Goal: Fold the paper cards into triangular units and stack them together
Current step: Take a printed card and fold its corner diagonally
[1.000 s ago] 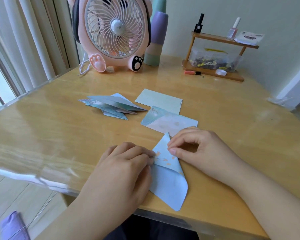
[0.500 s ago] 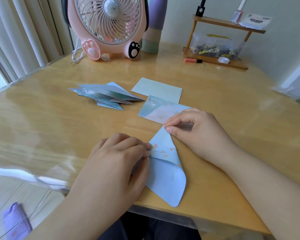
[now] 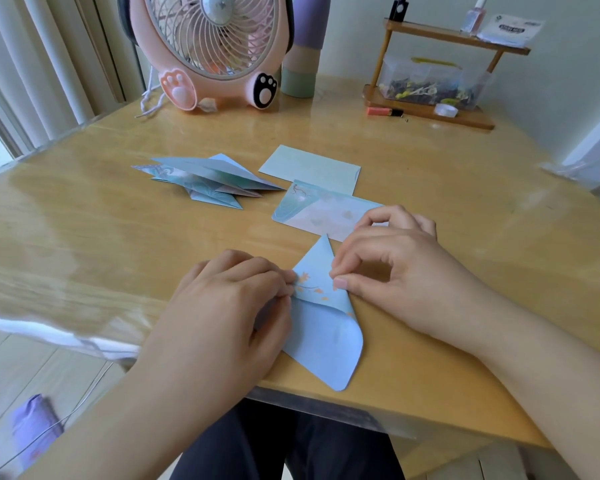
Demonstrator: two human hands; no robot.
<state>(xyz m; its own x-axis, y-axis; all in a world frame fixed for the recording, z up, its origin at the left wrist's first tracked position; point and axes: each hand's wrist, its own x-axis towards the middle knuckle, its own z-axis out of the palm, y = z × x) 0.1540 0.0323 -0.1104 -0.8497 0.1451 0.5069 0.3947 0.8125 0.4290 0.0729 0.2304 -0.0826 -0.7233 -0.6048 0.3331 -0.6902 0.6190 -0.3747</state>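
Hiding blue card (image 3: 326, 336) edge, left hand (image 3: 229, 306)

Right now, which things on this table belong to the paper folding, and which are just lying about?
Part of the job:
- blue card being folded, left hand pressing it, right hand pinching its edge
- pile of folded units
- two flat cards: patterned card, pale green card

Just lying about:
- pink fan
- pastel bottle
- wooden shelf with nail polish and clear box
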